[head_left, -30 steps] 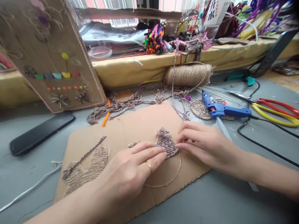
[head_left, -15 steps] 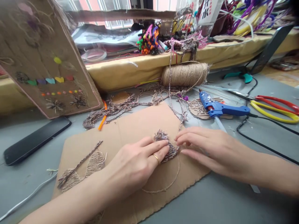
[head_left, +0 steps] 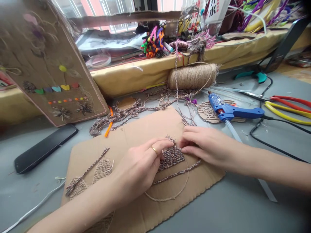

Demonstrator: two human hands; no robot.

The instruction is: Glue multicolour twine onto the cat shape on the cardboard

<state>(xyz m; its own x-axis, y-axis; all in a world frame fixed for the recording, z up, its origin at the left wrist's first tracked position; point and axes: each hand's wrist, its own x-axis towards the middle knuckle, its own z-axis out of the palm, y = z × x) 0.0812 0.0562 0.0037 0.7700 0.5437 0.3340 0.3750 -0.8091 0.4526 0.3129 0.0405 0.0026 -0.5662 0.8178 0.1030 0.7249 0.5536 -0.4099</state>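
Note:
A patch of brown-grey twisted cord, laid in close rows with a frayed tuft at its top, lies on a cardboard sheet. My left hand, with a ring on one finger, bends over the patch's left side, fingers pressed on it. At the upper right edge of the patch, my right hand has its fingers drawn together on the cord; their tips are partly hidden. A loose length of cord runs below the patch between both hands. Under it curves a thin jute string.
A blue glue gun, red-and-yellow-handled scissors and a jute spool lie beyond my right hand. A phone and a decorated cardboard panel are at left. Cord shapes sit by my left forearm.
My left hand has shifted left and its fingers have bent, showing more of the patch. My right fingers have drawn together. A loose cord length now lies below the patch.

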